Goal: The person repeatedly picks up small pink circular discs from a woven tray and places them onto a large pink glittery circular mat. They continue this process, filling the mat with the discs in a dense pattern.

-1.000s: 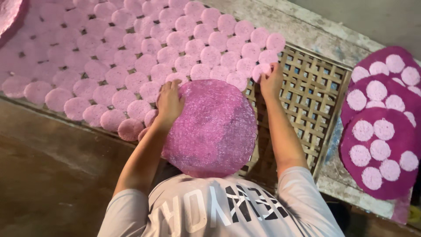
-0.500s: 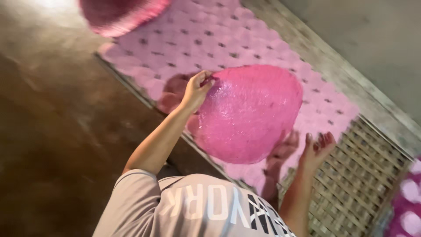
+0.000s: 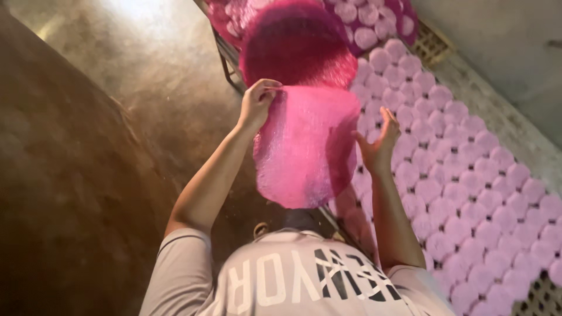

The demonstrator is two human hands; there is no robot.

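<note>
Pink disc (image 3: 304,146) held up over rack.
Left hand (image 3: 257,105) pinching rim at 10 o'clock; right hand (image 3: 377,143) open, at 3 o'clock edge.

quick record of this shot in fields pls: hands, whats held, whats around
left hand: pinches the top edge of the pink round sheet
right hand: open, at the sheet's right edge
sheet: thin, bumpy, held up tilted
rack: lattice surface under rows of small pink discs
beyond: darker pink round mat at the rack's far end
floor: dark, shiny, on the left
</note>
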